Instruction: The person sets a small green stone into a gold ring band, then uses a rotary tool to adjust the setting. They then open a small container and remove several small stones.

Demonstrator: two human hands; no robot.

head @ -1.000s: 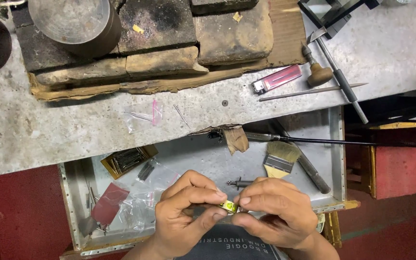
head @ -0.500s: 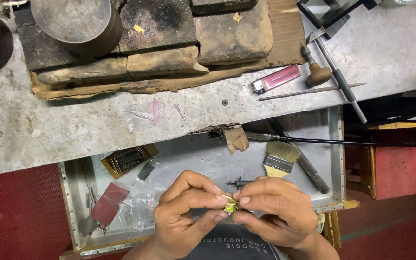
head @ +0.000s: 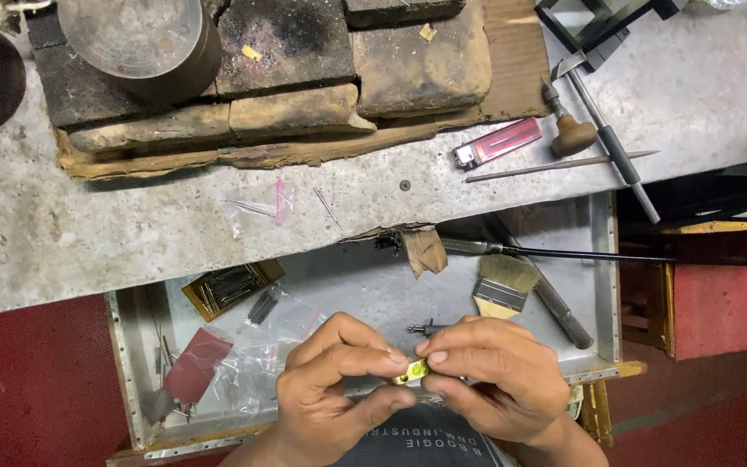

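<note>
Both of my hands meet over the front of a metal tray (head: 603, 285). Between the fingertips of my left hand (head: 335, 389) and my right hand (head: 494, 385) sits a tiny yellow-green piece (head: 412, 373), pinched from both sides. Most of the piece is hidden by my fingers. A small dark metal part (head: 425, 329) lies in the tray just beyond my right knuckles.
The tray holds a flat brush (head: 503, 290), a box of thin rods (head: 228, 285), a red pouch (head: 196, 363) and clear bags. On the bench above lie scorched bricks (head: 304, 78), a metal cup (head: 140, 39), a pink lighter (head: 496, 143), a wooden-handled tool (head: 568, 130) and a long rod (head: 559, 162).
My hands stay pinched on the small yellow-green piece in the same place. The fingertips have shifted only slightly around it.
</note>
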